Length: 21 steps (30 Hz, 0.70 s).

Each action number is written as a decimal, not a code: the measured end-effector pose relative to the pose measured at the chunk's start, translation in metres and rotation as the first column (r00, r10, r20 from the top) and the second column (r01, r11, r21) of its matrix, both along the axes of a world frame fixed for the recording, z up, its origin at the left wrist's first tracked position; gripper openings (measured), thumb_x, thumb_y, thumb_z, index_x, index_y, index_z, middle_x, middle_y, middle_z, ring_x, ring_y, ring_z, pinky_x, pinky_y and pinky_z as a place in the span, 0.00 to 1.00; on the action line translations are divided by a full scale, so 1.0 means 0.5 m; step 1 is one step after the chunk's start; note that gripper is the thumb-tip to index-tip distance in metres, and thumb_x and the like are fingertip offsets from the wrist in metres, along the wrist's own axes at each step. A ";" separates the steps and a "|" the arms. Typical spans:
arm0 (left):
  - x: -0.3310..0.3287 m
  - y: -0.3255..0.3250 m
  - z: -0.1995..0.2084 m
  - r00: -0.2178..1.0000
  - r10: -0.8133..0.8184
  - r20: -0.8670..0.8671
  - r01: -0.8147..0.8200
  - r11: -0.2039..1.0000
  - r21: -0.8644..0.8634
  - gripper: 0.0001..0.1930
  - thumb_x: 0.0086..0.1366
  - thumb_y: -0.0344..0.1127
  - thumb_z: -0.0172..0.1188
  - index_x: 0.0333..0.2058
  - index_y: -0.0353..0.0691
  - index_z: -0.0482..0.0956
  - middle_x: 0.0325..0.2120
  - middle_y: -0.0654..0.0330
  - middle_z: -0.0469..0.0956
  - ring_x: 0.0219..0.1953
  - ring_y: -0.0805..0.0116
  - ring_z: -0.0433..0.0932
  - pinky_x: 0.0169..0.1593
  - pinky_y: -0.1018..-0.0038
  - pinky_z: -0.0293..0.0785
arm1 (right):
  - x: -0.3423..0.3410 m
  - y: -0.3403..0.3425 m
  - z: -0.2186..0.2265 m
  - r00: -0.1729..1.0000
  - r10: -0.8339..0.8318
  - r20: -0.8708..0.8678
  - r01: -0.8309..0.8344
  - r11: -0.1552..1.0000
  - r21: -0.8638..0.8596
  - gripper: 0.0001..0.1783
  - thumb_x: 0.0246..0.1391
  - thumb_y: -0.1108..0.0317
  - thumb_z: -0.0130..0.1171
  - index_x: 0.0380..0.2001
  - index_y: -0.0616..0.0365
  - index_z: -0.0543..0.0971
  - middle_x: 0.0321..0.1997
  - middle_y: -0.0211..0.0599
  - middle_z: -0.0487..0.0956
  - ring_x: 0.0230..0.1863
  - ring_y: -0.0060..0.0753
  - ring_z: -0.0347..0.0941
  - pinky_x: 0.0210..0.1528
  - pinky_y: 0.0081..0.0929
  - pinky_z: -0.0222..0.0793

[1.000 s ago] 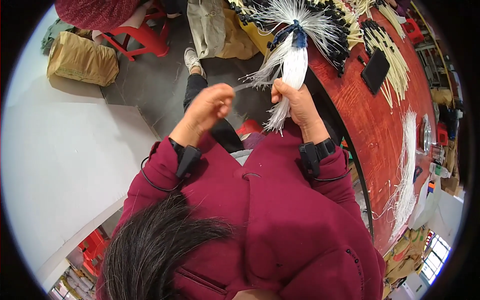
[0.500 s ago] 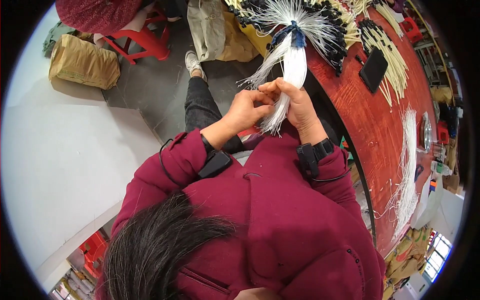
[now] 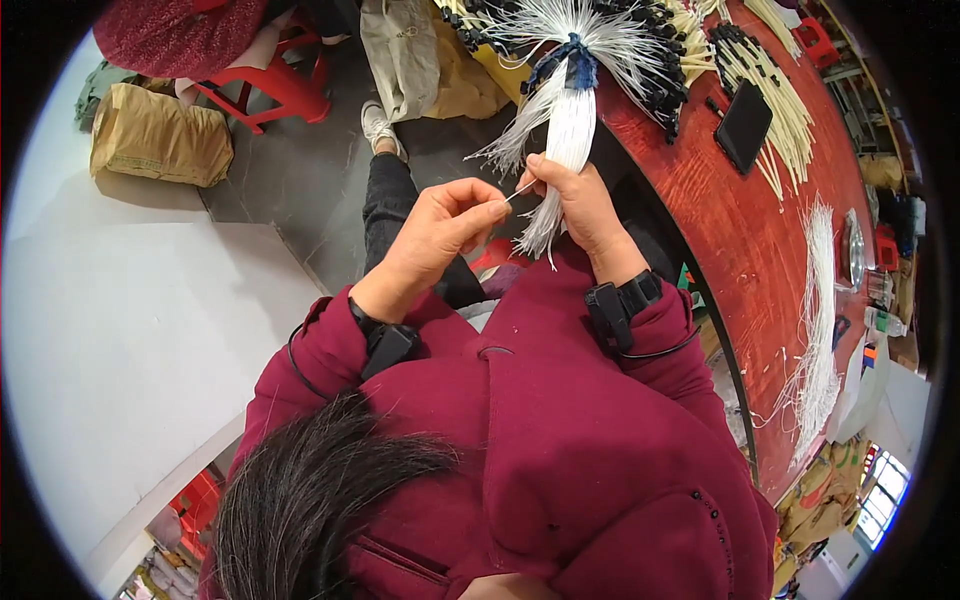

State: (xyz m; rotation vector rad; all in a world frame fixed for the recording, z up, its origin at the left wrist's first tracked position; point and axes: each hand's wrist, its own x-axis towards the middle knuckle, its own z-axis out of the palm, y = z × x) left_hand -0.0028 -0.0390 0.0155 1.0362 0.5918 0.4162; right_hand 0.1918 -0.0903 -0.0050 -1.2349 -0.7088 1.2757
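My right hand [image 3: 585,205] is closed round a thick bundle of white strings [image 3: 571,130], whose loose ends hang below the fingers. Farther up, a dark blue cloth band [image 3: 580,68] ties the bundle, and the strands fan out above it. To the left, my left hand [image 3: 447,226] pinches one white string between thumb and fingertips. That string stretches taut across to the fingers of my right hand. Part of the bundle is hidden behind the right hand.
A curved red table [image 3: 700,200] runs along the right. On it lie a black phone [image 3: 745,127], cream sticks with black tips [image 3: 790,135] and another pile of white strings [image 3: 815,330]. A brown paper sack [image 3: 160,135] and a red stool [image 3: 285,85] stand at the left.
My left hand has moved left and down, away from the bundle, drawing a single string out straight. My right hand keeps its hold on the bundle.
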 end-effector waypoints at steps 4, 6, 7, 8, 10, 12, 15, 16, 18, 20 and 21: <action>0.071 0.002 0.022 0.976 0.166 0.141 -0.173 0.984 0.039 0.07 0.62 0.32 0.58 0.35 0.35 0.78 0.27 0.64 0.78 0.21 0.83 0.71 0.24 0.86 0.63 | -0.009 0.000 -0.019 0.999 -0.031 -0.024 0.031 1.000 0.002 0.10 0.53 0.63 0.57 0.26 0.59 0.78 0.22 0.29 0.76 0.25 0.20 0.69 0.31 0.19 0.63; 0.092 0.022 0.006 0.967 0.213 0.137 -0.236 0.953 0.189 0.06 0.61 0.32 0.59 0.34 0.35 0.79 0.28 0.63 0.78 0.22 0.81 0.72 0.24 0.85 0.64 | -0.008 0.001 -0.025 0.996 -0.076 -0.039 0.076 0.997 -0.012 0.10 0.52 0.64 0.57 0.25 0.61 0.78 0.22 0.30 0.76 0.24 0.21 0.69 0.30 0.20 0.64; 0.102 0.030 -0.007 0.958 0.255 0.133 -0.285 0.901 0.327 0.06 0.61 0.31 0.60 0.33 0.36 0.80 0.28 0.62 0.79 0.23 0.80 0.73 0.25 0.84 0.66 | -0.008 0.001 -0.021 0.996 -0.079 -0.036 0.079 0.997 -0.009 0.10 0.52 0.64 0.57 0.25 0.61 0.78 0.22 0.30 0.76 0.24 0.21 0.69 0.30 0.20 0.64; 0.108 0.035 -0.020 0.945 0.297 0.136 -0.326 0.826 0.460 0.05 0.60 0.30 0.60 0.32 0.36 0.81 0.29 0.61 0.79 0.24 0.78 0.74 0.26 0.83 0.67 | -0.010 0.001 -0.014 0.997 -0.067 -0.034 0.066 0.998 -0.021 0.10 0.52 0.65 0.57 0.25 0.60 0.77 0.21 0.29 0.75 0.23 0.20 0.69 0.29 0.19 0.63; 0.096 0.046 -0.041 0.946 0.303 0.114 -0.302 0.700 0.647 0.04 0.58 0.30 0.60 0.31 0.37 0.81 0.28 0.60 0.79 0.24 0.74 0.75 0.26 0.80 0.69 | -0.009 0.001 -0.005 0.998 -0.048 -0.034 0.047 0.998 -0.044 0.09 0.53 0.66 0.57 0.25 0.60 0.76 0.20 0.28 0.73 0.22 0.19 0.68 0.27 0.17 0.62; 0.082 0.062 -0.048 0.939 0.335 0.080 -0.204 0.354 0.913 0.03 0.55 0.29 0.61 0.29 0.38 0.81 0.27 0.58 0.79 0.24 0.66 0.77 0.28 0.76 0.73 | -0.003 0.000 -0.005 0.999 -0.039 -0.021 0.038 0.998 -0.041 0.09 0.53 0.66 0.57 0.24 0.60 0.76 0.20 0.28 0.73 0.22 0.19 0.68 0.27 0.18 0.62; 0.066 0.042 -0.040 0.956 0.292 -0.030 -0.048 0.255 0.966 0.04 0.53 0.28 0.61 0.29 0.39 0.80 0.27 0.57 0.78 0.25 0.60 0.77 0.29 0.73 0.73 | 0.003 0.001 -0.007 1.000 -0.008 0.007 0.008 0.999 -0.036 0.09 0.53 0.67 0.56 0.23 0.60 0.76 0.20 0.28 0.73 0.21 0.19 0.68 0.27 0.18 0.62; 0.064 0.038 -0.036 0.956 0.282 -0.085 0.027 0.203 0.979 0.05 0.52 0.28 0.61 0.30 0.39 0.80 0.27 0.56 0.78 0.26 0.57 0.77 0.29 0.72 0.73 | 0.001 0.002 -0.006 1.000 0.002 0.007 -0.001 0.999 -0.045 0.09 0.52 0.67 0.56 0.23 0.59 0.75 0.20 0.28 0.73 0.21 0.19 0.67 0.26 0.18 0.62; 0.067 0.044 -0.031 0.954 0.274 -0.120 0.074 0.172 0.982 0.05 0.52 0.27 0.61 0.30 0.39 0.79 0.27 0.56 0.78 0.26 0.57 0.77 0.29 0.72 0.73 | 0.000 0.003 -0.005 1.000 0.020 0.009 -0.019 0.998 -0.065 0.09 0.52 0.67 0.56 0.22 0.59 0.75 0.19 0.28 0.73 0.20 0.19 0.67 0.26 0.18 0.62; 0.068 0.049 -0.026 0.942 0.271 -0.198 0.170 0.125 0.978 0.05 0.52 0.27 0.61 0.30 0.38 0.78 0.26 0.57 0.78 0.27 0.57 0.77 0.29 0.72 0.73 | 0.001 0.000 -0.003 1.000 0.016 0.003 -0.016 0.998 -0.061 0.09 0.52 0.67 0.56 0.22 0.59 0.75 0.19 0.28 0.73 0.20 0.19 0.67 0.26 0.18 0.62; 0.068 0.050 -0.026 0.942 0.271 -0.197 0.169 0.122 0.978 0.05 0.52 0.27 0.61 0.30 0.38 0.78 0.26 0.57 0.78 0.27 0.57 0.77 0.29 0.72 0.73 | 0.001 -0.002 -0.002 1.000 0.016 -0.006 -0.016 0.998 -0.064 0.09 0.52 0.67 0.55 0.22 0.59 0.75 0.19 0.27 0.73 0.20 0.19 0.67 0.26 0.18 0.61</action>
